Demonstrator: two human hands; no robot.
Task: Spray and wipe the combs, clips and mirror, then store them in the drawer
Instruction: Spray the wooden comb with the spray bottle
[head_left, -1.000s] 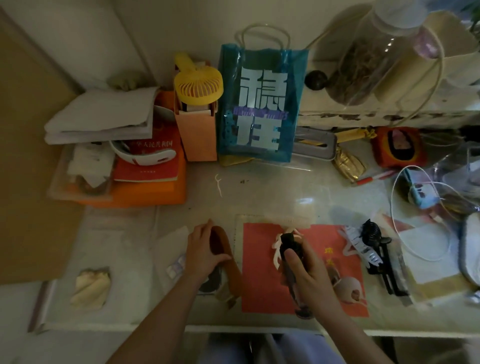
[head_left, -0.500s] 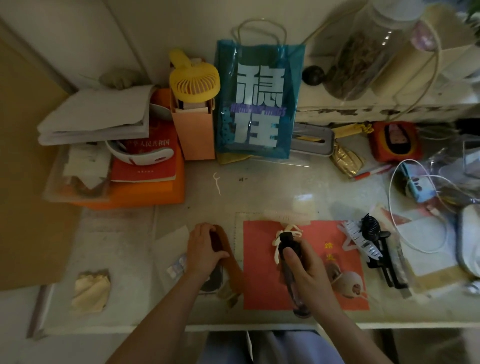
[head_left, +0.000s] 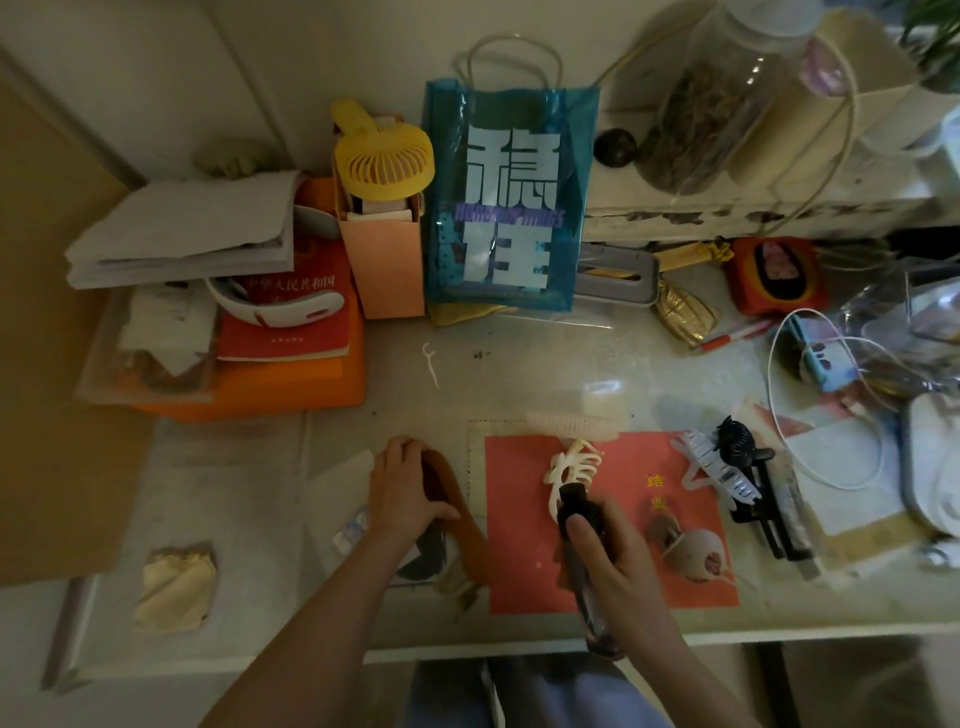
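Observation:
My right hand (head_left: 615, 558) grips a dark spray bottle (head_left: 584, 561), its nozzle towards a cream claw clip (head_left: 571, 467) on a red sheet (head_left: 519, 519). A pale comb (head_left: 571, 423) lies just behind that clip. My left hand (head_left: 405, 493) holds the rim of a brown hand mirror (head_left: 462, 519) that stands tilted on the desk. To the right lie a white claw clip (head_left: 714, 465), a black clip (head_left: 737, 439), a black comb (head_left: 769, 514) and a beige round clip (head_left: 693, 553).
A teal bag (head_left: 509, 197), a yellow fan (head_left: 384, 161) in a pink box, and an orange box (head_left: 291, 389) with books line the back. A crumpled yellowish cloth (head_left: 176, 587) lies at front left. White cable (head_left: 810, 415) and clutter fill the right side.
The view has tipped down a little, so the pale comb behind the cream clip now shows. Both hands keep their grips and have barely moved.

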